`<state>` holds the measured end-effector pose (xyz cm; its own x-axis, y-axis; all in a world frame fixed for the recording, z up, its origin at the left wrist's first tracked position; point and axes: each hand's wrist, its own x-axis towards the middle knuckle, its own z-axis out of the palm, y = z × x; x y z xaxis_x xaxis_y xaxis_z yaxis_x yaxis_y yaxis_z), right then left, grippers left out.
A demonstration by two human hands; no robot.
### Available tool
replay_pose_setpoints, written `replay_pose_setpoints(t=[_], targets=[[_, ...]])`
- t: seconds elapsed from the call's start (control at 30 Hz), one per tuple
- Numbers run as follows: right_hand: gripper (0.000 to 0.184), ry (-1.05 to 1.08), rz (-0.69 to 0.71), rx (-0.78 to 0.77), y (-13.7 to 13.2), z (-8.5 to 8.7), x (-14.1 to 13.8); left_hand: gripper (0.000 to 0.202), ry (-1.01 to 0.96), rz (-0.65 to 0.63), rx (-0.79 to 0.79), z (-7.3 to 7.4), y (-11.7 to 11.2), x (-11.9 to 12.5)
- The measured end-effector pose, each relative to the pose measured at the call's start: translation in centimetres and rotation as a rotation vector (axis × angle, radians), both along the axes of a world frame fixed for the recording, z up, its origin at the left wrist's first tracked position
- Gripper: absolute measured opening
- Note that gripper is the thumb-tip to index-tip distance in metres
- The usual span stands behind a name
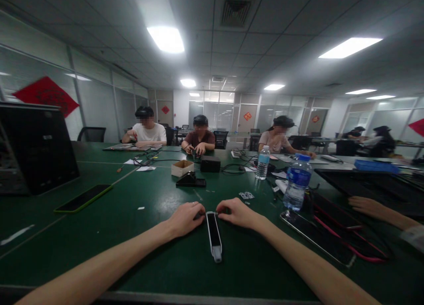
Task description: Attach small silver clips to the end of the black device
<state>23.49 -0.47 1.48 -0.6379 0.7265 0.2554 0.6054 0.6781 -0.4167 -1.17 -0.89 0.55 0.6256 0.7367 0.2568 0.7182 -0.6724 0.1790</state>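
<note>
Lying flat, white-edged black device (213,232)

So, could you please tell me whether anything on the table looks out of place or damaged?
Nothing looks clearly spilled or damaged. Slightly odd are a small white scrap and a pale strip farther left on the green table, each apart from the other items; I can't tell if the strip is tape or a mark.

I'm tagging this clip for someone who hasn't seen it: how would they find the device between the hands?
On the near side of the green table, look between the left hand and the right hand. The device has its far end there. Unlike the wider green-edged phone at left, it is a narrow, white-rimmed dark strip with a grey near tip.
</note>
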Motion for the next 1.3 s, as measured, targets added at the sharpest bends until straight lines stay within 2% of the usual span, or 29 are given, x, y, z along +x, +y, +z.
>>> replay_pose_setpoints(t=[0.17,0.47,0.83,1.07,1.3], targets=[[0.018,0.007,-0.011,-0.006,-0.4,0.0,-0.6,0.015,-0.011,-0.016,-0.012,0.0,0.0,-0.1],[0.022,-0.05,-0.032,0.008,-1.5,1.1,-1.1,0.016,-0.007,-0.009,-0.015,-0.2,0.2,-0.1],[0.019,-0.085,-0.002,0.082,-0.6,0.2,-0.6,0.014,0.009,-0.002,-0.008,0.5,-0.4,0.1],[0.019,-0.104,-0.017,0.092,-0.6,0.2,-0.7,0.011,0.036,0.002,0.063,0.2,-0.3,0.1],[0.021,-0.102,-0.01,0.072,-0.4,0.2,-0.4,0.011,0.025,0.0,0.022,0.6,-0.5,0.1]])
